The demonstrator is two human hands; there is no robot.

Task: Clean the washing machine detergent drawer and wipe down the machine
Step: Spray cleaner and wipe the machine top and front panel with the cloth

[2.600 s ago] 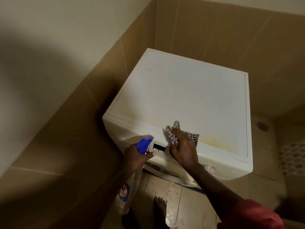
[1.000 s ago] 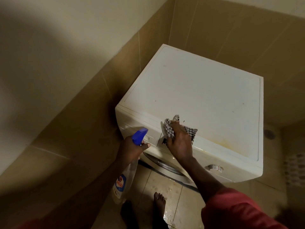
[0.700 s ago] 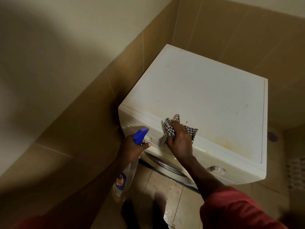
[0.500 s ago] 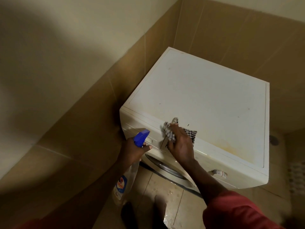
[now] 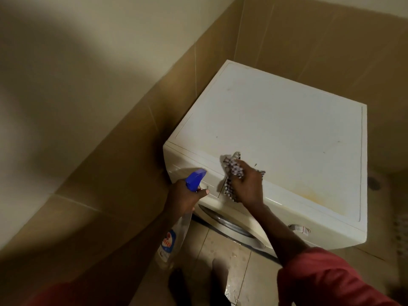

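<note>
Our red right sleeve ends well behind the right hand, forearm bare. Below that hand, our feet are bare.

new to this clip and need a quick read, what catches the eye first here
The white washing machine fills the tiled corner, with a yellowish stain near the front right of its top. At its front edge the right grip holds a checked cloth against the machine, while the left grip holds a spray bottle with a blue head just left of it.
</note>
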